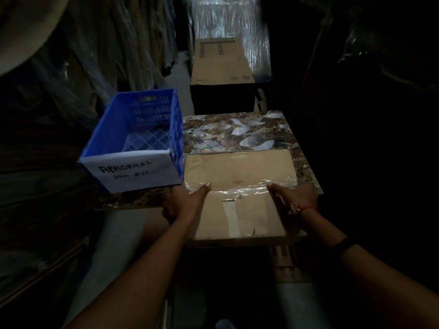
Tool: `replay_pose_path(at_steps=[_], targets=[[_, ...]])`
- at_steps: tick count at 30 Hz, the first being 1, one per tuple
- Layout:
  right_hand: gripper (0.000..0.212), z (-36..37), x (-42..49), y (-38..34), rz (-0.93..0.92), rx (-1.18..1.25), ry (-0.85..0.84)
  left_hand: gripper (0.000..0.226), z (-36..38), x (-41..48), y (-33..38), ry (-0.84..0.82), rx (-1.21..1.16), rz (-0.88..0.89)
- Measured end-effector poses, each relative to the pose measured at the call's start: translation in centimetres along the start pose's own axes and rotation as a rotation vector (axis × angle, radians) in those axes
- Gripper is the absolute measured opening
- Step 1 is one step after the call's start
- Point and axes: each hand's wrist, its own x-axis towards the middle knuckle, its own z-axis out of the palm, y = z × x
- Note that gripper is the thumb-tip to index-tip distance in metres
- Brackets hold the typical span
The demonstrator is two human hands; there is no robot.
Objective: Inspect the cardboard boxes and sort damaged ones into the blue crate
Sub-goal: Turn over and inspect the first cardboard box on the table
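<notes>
Left hand (187, 203): my fingers gripped the cardboard box (237, 172) at its left side.
Right hand (297, 200): gripped its right side.
Blue crate (177, 129): stood just left of it, on the table (237, 129).

Thin red thread (301, 207) round right wrist, black band (346, 244) on right forearm

Taped cardboard box (237, 172), labelled blue crate (114, 124) beside it

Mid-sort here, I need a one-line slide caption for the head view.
Left hand and right hand grip a taped cardboard box at the marbled table, beside the blue crate labelled ABNORMAL.
</notes>
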Motion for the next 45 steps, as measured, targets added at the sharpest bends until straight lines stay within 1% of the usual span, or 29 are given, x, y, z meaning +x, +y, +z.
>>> replay_pose_path(at_steps=[1, 2, 4, 7, 9, 12, 15, 18, 20, 22, 24, 26, 29, 32, 35, 40, 44, 45], targets=[[0.061, 0.5, 1.4, -0.7, -0.011, -0.002, -0.003, 0.084, 0.6, 1.1, 0.9, -0.001, -0.016, 0.0], [0.059, 1.0, 2.9, -1.3, -0.009, -0.006, 0.007, 0.085, 1.3, 2.4, 1.7, -0.012, -0.041, -0.002], [0.062, 2.1, 5.7, -2.3, 0.031, -0.007, 0.036, 0.089, 2.7, 4.8, 3.5, -0.029, -0.083, -0.003], [0.079, 4.1, 9.9, -3.4, 0.077, 0.007, 0.031, 0.089, 5.0, 8.7, 5.8, -0.046, -0.074, 0.02], [0.083, 5.4, 13.0, -3.5, 0.09, 0.004, 0.023, 0.088, 6.3, 10.9, 7.2, -0.053, -0.099, 0.022], [0.066, 6.7, 16.1, -4.6, 0.064, -0.005, 0.013, 0.085, 7.6, 13.3, 9.5, -0.027, -0.066, 0.033], [0.067, 7.4, 18.2, -6.0, 0.048, -0.012, 0.013, 0.083, 8.7, 15.2, 11.5, -0.014, -0.019, 0.012], [0.059, 7.8, 20.3, -6.9, 0.059, -0.043, -0.029, 0.087, 10.2, 16.9, 13.0, -0.037, -0.046, -0.026], [0.069, 8.1, 21.9, -6.8, 0.087, -0.028, -0.045, 0.085, 11.2, 17.6, 13.5, -0.035, -0.042, -0.038], [0.08, 8.4, 23.5, -6.3, 0.093, -0.019, -0.061, 0.078, 12.0, 18.0, 14.2, -0.008, -0.032, -0.019], [0.084, 8.6, 24.8, -6.0, 0.088, -0.052, -0.074, 0.075, 12.6, 18.2, 14.6, 0.004, -0.027, -0.002], [0.087, 8.7, 25.7, -6.0, 0.076, -0.073, -0.083, 0.078, 13.3, 18.4, 15.0, 0.001, -0.017, -0.019], [0.085, 9.1, 26.8, -5.5, 0.055, -0.097, -0.117, 0.081, 14.3, 18.8, 15.0, -0.006, -0.023, -0.048], [0.089, 9.6, 27.4, -4.7, 0.069, -0.116, -0.116, 0.075, 15.2, 19.0, 14.6, -0.004, -0.017, -0.081], [0.094, 10.1, 27.6, -4.4, 0.047, -0.206, -0.117, 0.071, 15.9, 19.4, 14.2, 0.011, -0.004, -0.092], [0.082, 10.5, 27.0, -6.0, 0.047, -0.323, -0.086, 0.073, 16.6, 20.2, 14.1, 0.027, 0.028, -0.092], [0.079, 10.8, 27.0, -5.8, 0.053, -0.378, -0.042, 0.062, 16.7, 20.5, 14.4, 0.025, 0.037, -0.046], [0.079, 10.8, 27.1, -5.7, 0.067, -0.386, -0.041, 0.062, 16.9, 20.7, 14.4, 0.023, 0.039, -0.035]])
